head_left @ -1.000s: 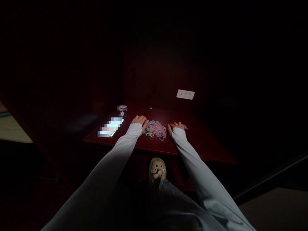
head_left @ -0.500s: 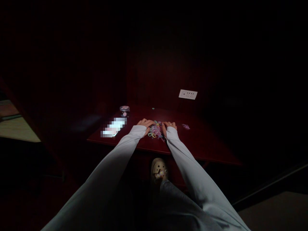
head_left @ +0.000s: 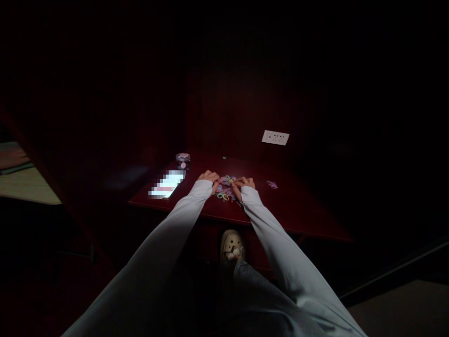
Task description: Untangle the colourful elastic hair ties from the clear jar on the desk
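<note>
A pile of small coloured bands (head_left: 225, 196), mostly purple with some green and yellow ones, lies on the dark red table (head_left: 294, 210) near its front edge. At the pile's left side my left hand (head_left: 210, 179) has its fingers bent together at the bands. My right hand (head_left: 243, 186), with a ring on one finger, touches the pile from the right with its fingers curled in. What lies between the fingertips of either hand is too small to make out. A smaller purple bunch (head_left: 271, 184) lies to the right.
A lit phone (head_left: 167, 184) lies at the table's left, with a clear round container (head_left: 183, 160) behind it. One green band (head_left: 224, 157) sits far back. A white socket plate (head_left: 275, 137) is on the back wall. My shoe (head_left: 232, 245) shows below the front edge.
My fingers have drawn in closer over the back of the pile, and the bands there have shifted and spread. The view has moved slightly.
</note>
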The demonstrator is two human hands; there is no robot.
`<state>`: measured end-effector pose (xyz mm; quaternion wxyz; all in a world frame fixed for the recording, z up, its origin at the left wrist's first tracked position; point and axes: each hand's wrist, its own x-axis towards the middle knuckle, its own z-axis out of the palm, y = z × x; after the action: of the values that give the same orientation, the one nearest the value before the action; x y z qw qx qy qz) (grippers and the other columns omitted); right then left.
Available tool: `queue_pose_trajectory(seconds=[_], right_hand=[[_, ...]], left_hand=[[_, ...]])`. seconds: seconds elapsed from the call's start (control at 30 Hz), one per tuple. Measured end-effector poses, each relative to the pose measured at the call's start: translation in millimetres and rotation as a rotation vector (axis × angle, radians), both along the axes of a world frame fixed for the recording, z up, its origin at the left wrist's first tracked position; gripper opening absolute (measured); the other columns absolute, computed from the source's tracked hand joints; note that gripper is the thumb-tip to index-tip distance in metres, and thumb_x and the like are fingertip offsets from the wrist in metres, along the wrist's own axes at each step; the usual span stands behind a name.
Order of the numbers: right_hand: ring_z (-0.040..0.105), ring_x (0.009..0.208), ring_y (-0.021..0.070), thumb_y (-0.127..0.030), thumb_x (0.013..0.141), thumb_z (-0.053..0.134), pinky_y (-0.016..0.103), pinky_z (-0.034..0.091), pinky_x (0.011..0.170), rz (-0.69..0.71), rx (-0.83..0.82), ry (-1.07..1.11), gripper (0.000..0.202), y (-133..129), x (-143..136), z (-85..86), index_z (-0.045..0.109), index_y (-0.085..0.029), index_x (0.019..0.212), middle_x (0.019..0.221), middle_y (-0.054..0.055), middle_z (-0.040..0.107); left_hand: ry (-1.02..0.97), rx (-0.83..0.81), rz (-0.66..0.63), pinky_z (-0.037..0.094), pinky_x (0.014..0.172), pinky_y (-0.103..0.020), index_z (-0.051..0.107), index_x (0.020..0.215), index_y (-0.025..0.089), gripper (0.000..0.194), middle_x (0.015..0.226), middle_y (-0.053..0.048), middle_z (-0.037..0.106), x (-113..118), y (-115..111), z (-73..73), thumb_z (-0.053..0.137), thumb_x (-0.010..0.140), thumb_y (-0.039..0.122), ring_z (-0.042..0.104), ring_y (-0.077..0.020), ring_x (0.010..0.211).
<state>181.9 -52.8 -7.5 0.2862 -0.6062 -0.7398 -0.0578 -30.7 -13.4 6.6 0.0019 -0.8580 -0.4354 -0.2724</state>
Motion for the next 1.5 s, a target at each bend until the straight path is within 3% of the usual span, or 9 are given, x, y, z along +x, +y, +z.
queue_pose_trajectory(seconds=[0.2,0.37,0.53,0.7,0.83,1.0,1.27,1.5], right_hand=[[0.051,0.106,0.0276,-0.040,0.103,0.053,0.038,0.039,0.095,-0.070,0.039,0.078,0.027,4,7,0.3,0.074,-0.023,0.108,0.113,0.010,0.069],[0.053,0.104,0.0283,-0.040,0.095,0.061,0.038,0.040,0.095,-0.147,0.033,0.178,0.028,10,13,-2.9,0.071,-0.021,0.113,0.114,0.011,0.069],[0.053,0.110,0.0301,-0.042,0.097,0.062,0.041,0.042,0.098,-0.151,0.017,0.162,0.037,10,13,-6.4,0.073,-0.024,0.128,0.122,0.012,0.068],[0.052,0.117,0.0287,-0.044,0.107,0.049,0.041,0.043,0.101,0.006,0.030,-0.004,0.039,2,1,-4.2,0.072,-0.035,0.137,0.135,0.007,0.066],[0.050,0.124,0.0299,-0.046,0.109,0.046,0.044,0.041,0.106,0.093,0.007,-0.069,0.041,0,-5,-3.2,0.072,-0.034,0.139,0.145,0.005,0.067],[0.049,0.127,0.0311,-0.051,0.109,0.045,0.047,0.038,0.111,0.109,-0.010,-0.010,0.042,3,-1,-7.5,0.081,-0.031,0.120,0.138,0.004,0.074],[0.053,0.123,0.0307,-0.055,0.107,0.049,0.049,0.042,0.110,0.105,-0.004,0.080,0.042,10,1,-13.2,0.083,-0.031,0.112,0.131,0.006,0.077],[0.055,0.121,0.0290,-0.049,0.107,0.052,0.042,0.046,0.105,0.035,-0.029,0.143,0.038,2,-5,-5.8,0.085,-0.030,0.105,0.121,0.009,0.076]], left_hand=[[-0.028,0.056,0.189,0.047,0.092,-0.040,0.065,0.101,0.024,0.010,0.115,-0.009,0.074,-2,-3,0.2,0.059,0.098,0.032,0.060,-0.0294,0.112],[-0.010,-0.037,0.344,0.045,0.091,-0.040,0.060,0.105,0.022,0.033,0.106,-0.011,0.076,-1,1,-0.3,0.058,0.100,0.054,0.066,-0.0308,0.106],[0.072,-0.251,0.324,0.045,0.096,-0.038,0.059,0.111,0.023,0.045,0.109,-0.010,0.078,3,-1,5.5,0.062,0.094,0.065,0.071,-0.0295,0.109],[0.082,-0.236,0.262,0.046,0.100,-0.037,0.060,0.115,0.024,0.044,0.118,-0.010,0.077,4,-5,8.4,0.065,0.093,0.062,0.070,-0.0295,0.117],[0.080,-0.199,0.238,0.046,0.100,-0.037,0.061,0.117,0.024,0.036,0.116,-0.009,0.077,4,-9,9.4,0.065,0.095,0.052,0.069,-0.0291,0.118],[0.080,-0.172,0.235,0.045,0.100,-0.039,0.062,0.120,0.023,0.032,0.117,-0.010,0.077,4,-12,11.1,0.062,0.098,0.046,0.069,-0.0287,0.117],[0.030,-0.119,0.216,0.044,0.099,-0.039,0.063,0.116,0.022,0.030,0.112,-0.010,0.077,4,-11,9.8,0.056,0.102,0.049,0.068,-0.0285,0.115],[-0.031,-0.097,0.263,0.044,0.097,-0.039,0.065,0.113,0.021,0.032,0.109,-0.010,0.078,3,-11,9.5,0.042,0.110,0.043,0.069,-0.0275,0.112]])
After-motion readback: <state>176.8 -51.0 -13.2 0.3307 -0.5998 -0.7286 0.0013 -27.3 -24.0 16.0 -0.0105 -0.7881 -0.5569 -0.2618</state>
